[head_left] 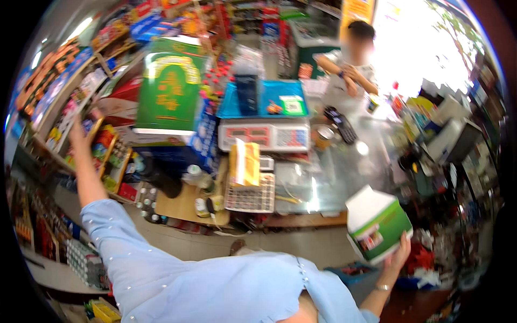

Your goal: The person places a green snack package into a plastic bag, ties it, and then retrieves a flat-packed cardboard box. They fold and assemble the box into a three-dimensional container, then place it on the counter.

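Observation:
At the right, my right hand [399, 253] grips an open green and white cardboard box [379, 229] by its lower right side. The box is tilted, with a white flap standing up. My left arm stretches out to the far left, where my left hand [78, 132] is at the shelves of small colourful packets [102, 142]. Its fingers are too blurred to make out. Between my arms, on the counter, lies a large-key calculator [250, 195] with a yellow packet [245, 164] on top.
A weighing scale [264, 134] with a blue tray stands behind the calculator. Left of it is a stack topped by a big green box [169, 89]. A dark bottle [161, 180] stands nearby. Across the metal counter [301, 185] stands a person [350, 75], near a card terminal [341, 125].

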Action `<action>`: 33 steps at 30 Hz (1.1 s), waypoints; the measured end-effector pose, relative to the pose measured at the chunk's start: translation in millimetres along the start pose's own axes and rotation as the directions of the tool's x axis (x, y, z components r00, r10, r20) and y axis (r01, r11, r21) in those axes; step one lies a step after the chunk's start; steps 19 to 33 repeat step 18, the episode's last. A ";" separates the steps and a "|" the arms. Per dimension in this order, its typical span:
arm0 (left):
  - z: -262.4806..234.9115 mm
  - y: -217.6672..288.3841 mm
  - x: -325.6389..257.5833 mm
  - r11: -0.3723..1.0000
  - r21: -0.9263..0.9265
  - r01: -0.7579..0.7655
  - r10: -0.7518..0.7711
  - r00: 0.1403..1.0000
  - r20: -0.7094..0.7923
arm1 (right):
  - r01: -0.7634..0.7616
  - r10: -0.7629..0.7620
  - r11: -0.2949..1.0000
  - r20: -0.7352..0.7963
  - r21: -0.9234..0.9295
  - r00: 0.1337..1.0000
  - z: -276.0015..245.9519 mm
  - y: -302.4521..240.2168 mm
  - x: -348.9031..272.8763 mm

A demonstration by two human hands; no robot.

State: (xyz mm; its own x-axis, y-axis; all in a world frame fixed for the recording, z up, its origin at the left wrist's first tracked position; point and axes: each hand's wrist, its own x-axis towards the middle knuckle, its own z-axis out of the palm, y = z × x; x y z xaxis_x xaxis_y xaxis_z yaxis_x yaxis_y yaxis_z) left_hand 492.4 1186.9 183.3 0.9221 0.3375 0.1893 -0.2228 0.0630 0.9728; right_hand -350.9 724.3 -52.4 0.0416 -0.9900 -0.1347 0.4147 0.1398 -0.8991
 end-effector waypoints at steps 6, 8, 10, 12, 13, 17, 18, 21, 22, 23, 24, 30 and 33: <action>31.4 86.3 -149.5 0.736 -0.062 -0.675 0.677 0.732 0.074 | -0.100 0.078 0.966 0.099 0.239 0.992 29.4 -9.0 43.3; 61.0 105.2 -283.0 0.674 -0.226 -0.703 0.724 0.570 0.389 | -0.158 0.107 0.947 0.190 0.278 0.976 60.3 -9.2 53.2; 83.0 88.3 -373.4 0.723 -0.366 -0.586 0.640 0.371 0.673 | -0.155 0.084 0.955 0.270 0.253 0.959 95.4 -3.7 60.2; 117.6 48.7 -479.9 0.825 -0.369 -0.429 0.498 0.242 0.833 | -0.147 0.067 0.967 0.348 0.207 0.935 133.9 4.8 64.0; 130.6 28.6 -513.7 0.881 -0.374 -0.290 0.439 0.205 0.875 | -0.161 0.073 0.969 0.403 0.189 0.912 158.4 3.7 60.4; 193.5 -81.3 -568.1 0.957 0.023 0.289 -0.049 0.084 0.995 | -0.238 0.079 0.953 0.603 0.190 0.794 201.6 5.8 57.9; 204.3 -103.0 -565.4 0.867 0.194 0.459 -0.280 0.126 0.952 | -0.249 0.103 0.957 0.630 0.148 0.769 196.4 5.1 70.1; 204.3 -103.0 -565.4 0.867 0.194 0.459 -0.280 0.126 0.952 | -0.249 0.103 0.957 0.630 0.148 0.769 196.4 5.1 70.1; 204.3 -103.0 -565.4 0.867 0.194 0.459 -0.280 0.126 0.952 | -0.249 0.103 0.957 0.630 0.148 0.769 196.4 5.1 70.1; 204.3 -103.0 -565.4 0.867 0.194 0.459 -0.280 0.126 0.952 | -0.249 0.103 0.957 0.630 0.148 0.769 196.4 5.1 70.1; 204.3 -103.0 -565.4 0.867 0.194 0.459 -0.280 0.126 0.952 | -0.249 0.103 0.957 0.630 0.148 0.769 196.4 5.1 70.1; 204.3 -103.0 -565.4 0.867 0.194 0.459 -0.280 0.126 0.952 | -0.249 0.103 0.957 0.630 0.148 0.769 196.4 5.1 70.1; 204.3 -103.0 -565.4 0.867 0.194 0.459 -0.280 0.126 0.952 | -0.249 0.103 0.957 0.630 0.148 0.769 196.4 5.1 70.1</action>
